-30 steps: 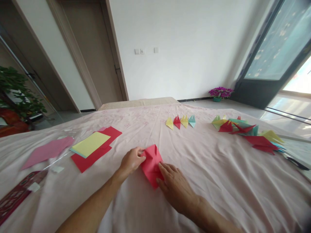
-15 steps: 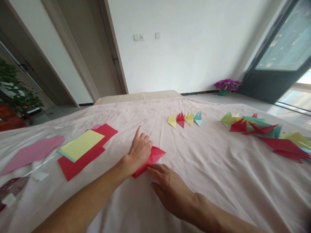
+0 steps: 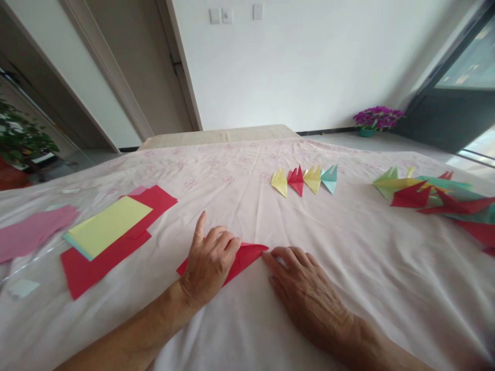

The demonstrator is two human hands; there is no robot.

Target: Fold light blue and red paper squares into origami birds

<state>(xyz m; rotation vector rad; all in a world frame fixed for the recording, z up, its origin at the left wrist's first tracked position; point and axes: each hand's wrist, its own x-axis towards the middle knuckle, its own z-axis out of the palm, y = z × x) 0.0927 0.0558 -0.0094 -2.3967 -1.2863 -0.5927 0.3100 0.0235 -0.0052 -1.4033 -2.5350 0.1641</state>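
Observation:
A folded sheet of red paper (image 3: 249,258) lies on the cloth before me, its pointed end toward the right. My left hand (image 3: 211,263) rests over its left and middle part, pinning it down with bent fingers while one finger sticks up. Part of the paper is hidden under that hand. At the paper's right tip is my right hand (image 3: 309,296), with its forefinger touching the point and its fingers loosely laid on the cloth, the thumb apart.
To the left lie a yellow sheet (image 3: 110,224), red sheets (image 3: 95,270) and pink paper (image 3: 36,232). Several folded paper pieces (image 3: 296,181) stand in a row beyond my hands. More folded pieces (image 3: 413,196) are heaped at right on the pale flowered tablecloth (image 3: 348,232).
The red paper now lies at another angle with its fold toward me. My right hand has slid right to its tip; my left hand stays pressed on it. The view has tilted down.

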